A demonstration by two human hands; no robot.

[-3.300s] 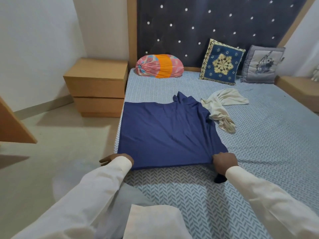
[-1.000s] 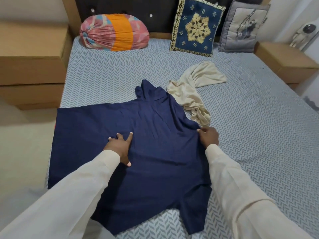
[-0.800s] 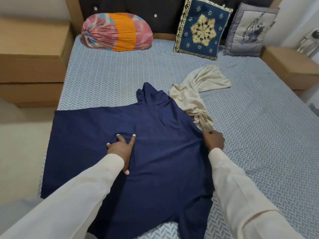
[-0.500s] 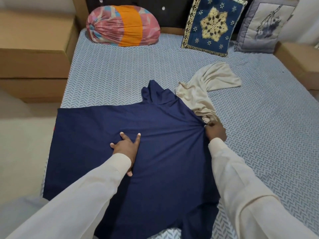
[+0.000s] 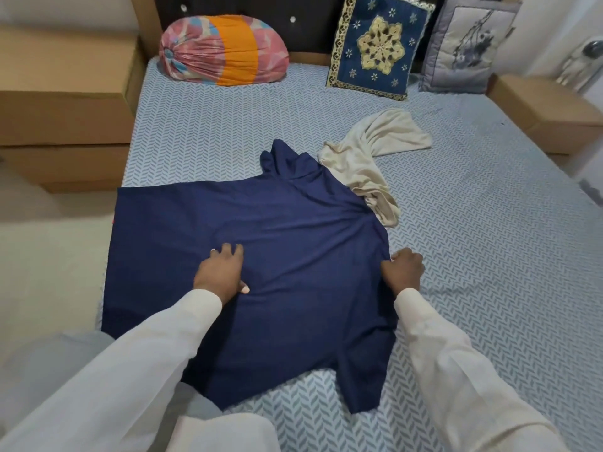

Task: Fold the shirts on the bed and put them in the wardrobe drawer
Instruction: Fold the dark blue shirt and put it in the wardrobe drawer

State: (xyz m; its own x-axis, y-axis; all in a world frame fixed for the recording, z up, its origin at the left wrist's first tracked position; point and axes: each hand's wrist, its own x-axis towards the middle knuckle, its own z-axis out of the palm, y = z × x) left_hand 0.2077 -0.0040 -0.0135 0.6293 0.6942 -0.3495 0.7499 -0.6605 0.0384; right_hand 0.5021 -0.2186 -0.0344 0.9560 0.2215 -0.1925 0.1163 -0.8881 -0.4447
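Two shirts on the bed so far unfolded: navy shirt spread flat, cream shirt bunched beside it. Right hand slid down the edge from the shoulder (looks pinched on fabric, hard to tell); left hand presses flat, fingers spread. Side fold's probably next.

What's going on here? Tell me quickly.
A person is folding a navy shirt spread on the bed. The left hand presses flat on its middle; the right hand grips its right edge. A cream shirt lies crumpled beyond it, not yet folded.
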